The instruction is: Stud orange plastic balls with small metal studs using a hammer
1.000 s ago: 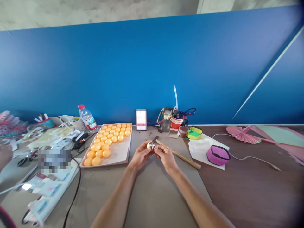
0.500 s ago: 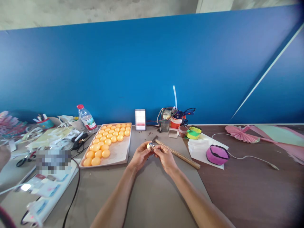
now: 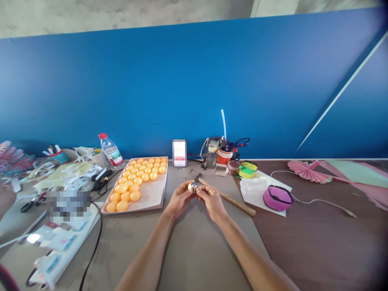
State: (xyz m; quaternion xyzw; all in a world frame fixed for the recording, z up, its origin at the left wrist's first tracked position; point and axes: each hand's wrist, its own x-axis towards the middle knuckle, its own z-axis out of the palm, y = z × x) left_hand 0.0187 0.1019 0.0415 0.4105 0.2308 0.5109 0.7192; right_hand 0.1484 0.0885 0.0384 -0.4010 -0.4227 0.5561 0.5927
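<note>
Between my fingertips is a small shiny ball (image 3: 193, 186), silver on one side and pale yellow on the other. My left hand (image 3: 182, 197) is closed around its left side. From the right, the thumb and fingers of my right hand (image 3: 209, 197) pinch at its edge; whether they hold a small separate piece there I cannot make out. Just beyond my hands lies a hammer with a wooden handle (image 3: 233, 200), its dark head partly hidden behind my fingers. Left of my hands, a shallow white tray (image 3: 156, 194) carries many orange balls (image 3: 135, 196).
At the back stand a phone (image 3: 179, 153), a glass jar (image 3: 211, 159) and a red cup (image 3: 224, 156). A purple mesh-like band (image 3: 277, 197) lies on white paper at right. Left are a water bottle (image 3: 112, 152), cables, a power strip (image 3: 65, 246) and another person's hand (image 3: 6, 198).
My hands stay almost in place, with the ball held between them and only slight finger movement. The other person's hand at the far left shifts slightly.
</note>
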